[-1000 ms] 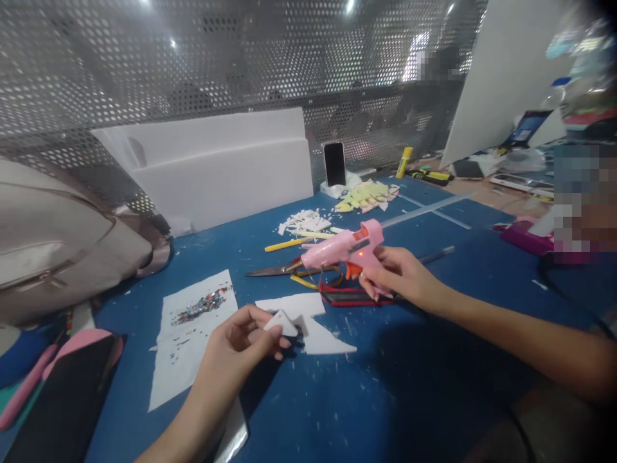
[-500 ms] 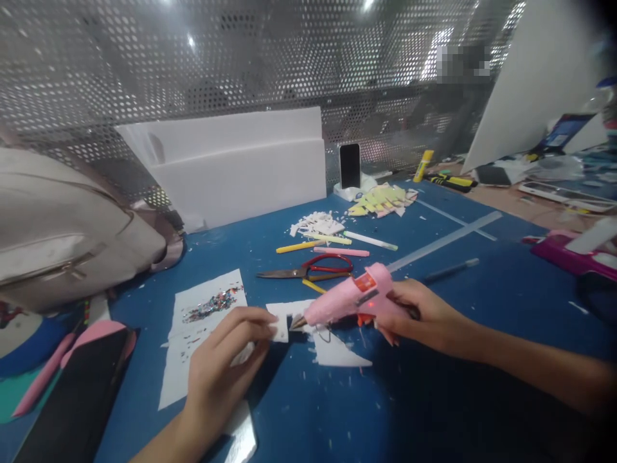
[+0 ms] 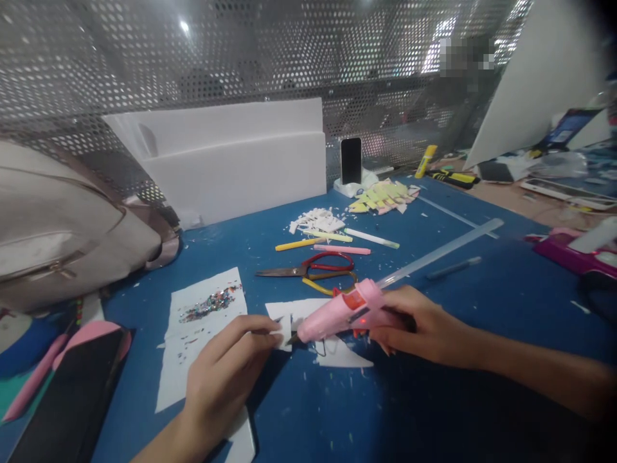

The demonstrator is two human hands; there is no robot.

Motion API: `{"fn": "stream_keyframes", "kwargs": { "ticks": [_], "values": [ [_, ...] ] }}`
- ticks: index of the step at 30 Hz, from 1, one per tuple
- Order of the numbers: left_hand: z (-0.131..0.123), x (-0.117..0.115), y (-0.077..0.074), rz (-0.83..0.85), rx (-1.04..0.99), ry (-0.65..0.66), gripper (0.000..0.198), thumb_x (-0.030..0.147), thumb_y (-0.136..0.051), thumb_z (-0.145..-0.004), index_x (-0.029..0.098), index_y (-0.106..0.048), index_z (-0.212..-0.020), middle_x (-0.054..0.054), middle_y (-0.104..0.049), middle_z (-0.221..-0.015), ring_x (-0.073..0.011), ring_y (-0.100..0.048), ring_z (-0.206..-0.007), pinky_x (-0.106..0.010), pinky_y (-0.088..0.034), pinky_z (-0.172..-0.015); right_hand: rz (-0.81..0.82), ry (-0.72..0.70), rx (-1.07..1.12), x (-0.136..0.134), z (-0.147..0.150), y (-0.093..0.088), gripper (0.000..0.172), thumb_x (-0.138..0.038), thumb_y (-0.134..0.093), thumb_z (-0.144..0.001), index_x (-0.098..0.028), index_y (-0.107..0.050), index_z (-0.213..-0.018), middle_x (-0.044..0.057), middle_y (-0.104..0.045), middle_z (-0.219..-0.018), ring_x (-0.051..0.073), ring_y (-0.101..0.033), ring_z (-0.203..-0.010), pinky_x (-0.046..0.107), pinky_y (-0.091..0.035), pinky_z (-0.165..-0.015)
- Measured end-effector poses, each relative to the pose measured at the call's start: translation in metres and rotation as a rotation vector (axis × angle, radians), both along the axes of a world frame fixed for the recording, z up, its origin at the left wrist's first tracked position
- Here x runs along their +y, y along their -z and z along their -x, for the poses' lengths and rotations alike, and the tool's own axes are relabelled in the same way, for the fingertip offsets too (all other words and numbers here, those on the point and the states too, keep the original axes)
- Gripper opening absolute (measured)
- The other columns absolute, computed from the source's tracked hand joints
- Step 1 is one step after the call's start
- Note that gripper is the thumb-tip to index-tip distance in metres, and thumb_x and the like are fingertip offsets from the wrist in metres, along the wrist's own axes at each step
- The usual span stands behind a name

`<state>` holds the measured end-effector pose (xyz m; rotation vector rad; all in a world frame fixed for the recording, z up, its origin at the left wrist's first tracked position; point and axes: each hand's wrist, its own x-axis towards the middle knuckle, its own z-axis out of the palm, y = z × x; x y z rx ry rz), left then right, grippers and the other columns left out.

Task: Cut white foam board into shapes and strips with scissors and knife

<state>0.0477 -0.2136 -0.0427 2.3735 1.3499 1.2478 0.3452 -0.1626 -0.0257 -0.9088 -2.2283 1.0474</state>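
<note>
Pink plastic glue gun [image 3: 332, 315] at frame centre, right hand [image 3: 424, 328] clasping it — metal nozzle [image 3: 294, 338] beside small flat white piece [image 3: 286, 328], pinched by left hand [image 3: 226, 370] — lower left.

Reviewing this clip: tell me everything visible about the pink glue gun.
The pink glue gun looks plastic, with an orange-red panel on top, a small lit red light and a thin wire loop below. A long translucent glue stick juts from its back. The right hand grips its handle, largely hiding it. Its dark nozzle points leftward, at the small white piece in the left hand; contact is unclear.
</note>
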Motion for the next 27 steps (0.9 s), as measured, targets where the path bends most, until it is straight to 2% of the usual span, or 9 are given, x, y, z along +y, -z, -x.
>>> {"fn": "stream_keyframes", "kwargs": {
  "ticks": [3, 9, 14, 19, 22, 27],
  "values": [
    [-0.0001, -0.0005, 0.001, -0.023, 0.04, -0.001, 0.024, 0.003, -0.055, -0.087, 0.025, -0.065, -0.089, -0.002, -0.071, -0.091, -0.0129, -0.067, -0.078, -0.022, -0.049, -0.072, -0.07, 0.0, -0.042, -0.0005, 0.0004, -0.0009, 0.022, -0.037, -0.06, -0.091, -0.016, -0.067, -0.092, 0.001, -0.067, -0.061, 0.012, -0.059, -0.055, 0.024, -0.043, -0.056],
    [0.0029, 0.0028, -0.0007, -0.083, 0.165, 0.064, 0.025, -0.001, -0.056, -0.086, 0.022, -0.06, -0.093, -0.002, -0.069, -0.093, -0.0106, -0.067, -0.082, -0.019, -0.05, -0.076, -0.119, 0.014, -0.086, -0.001, -0.0011, 0.0049, 0.024, -0.037, -0.06, -0.09, -0.016, -0.064, -0.079, 0.001, -0.064, -0.062, 0.012, -0.056, -0.056, 0.024, -0.038, -0.053],
    [0.0012, 0.0029, -0.0011, -0.084, 0.168, 0.065, 0.024, -0.001, -0.054, -0.087, 0.022, -0.06, -0.093, -0.002, -0.068, -0.092, -0.0107, -0.066, -0.081, -0.019, -0.051, -0.074, -0.142, 0.016, -0.095, -0.001, 0.0006, 0.0038, 0.027, -0.039, -0.059, -0.09, -0.014, -0.069, -0.092, 0.002, -0.066, -0.066, 0.013, -0.058, -0.058, 0.024, -0.039, -0.053],
    [0.0025, 0.0026, -0.0006, -0.045, 0.157, 0.075, 0.023, 0.001, -0.054, -0.088, 0.023, -0.06, -0.093, -0.002, -0.067, -0.093, -0.0116, -0.066, -0.083, -0.02, -0.051, -0.074, -0.2, -0.019, -0.06, -0.0019, 0.0008, 0.0028, 0.024, -0.034, -0.058, -0.091, -0.017, -0.069, -0.105, 0.002, -0.07, -0.076, 0.013, -0.062, -0.065, 0.023, -0.044, -0.062],
    [0.0044, 0.0029, 0.0015, -0.044, 0.152, 0.08, 0.023, 0.001, -0.053, -0.088, 0.023, -0.06, -0.094, -0.002, -0.066, -0.092, -0.0127, -0.066, -0.081, -0.022, -0.051, -0.072, -0.268, -0.013, -0.071, -0.0026, -0.0003, 0.0046, 0.023, -0.033, -0.058, -0.091, -0.017, -0.068, -0.104, 0.005, -0.072, -0.087, 0.015, -0.066, -0.074, 0.024, -0.046, -0.067],
    [0.0056, 0.0043, 0.005, -0.069, 0.147, 0.107, 0.025, -0.001, -0.053, -0.088, 0.022, -0.06, -0.094, -0.002, -0.065, -0.089, -0.011, -0.065, -0.078, -0.019, -0.051, -0.069, -0.319, -0.02, -0.042, -0.002, -0.0004, 0.0046, 0.019, -0.03, -0.059, -0.09, -0.015, -0.068, -0.099, 0.006, -0.072, -0.088, 0.015, -0.065, -0.075, 0.024, -0.046, -0.068]
  ]
}}
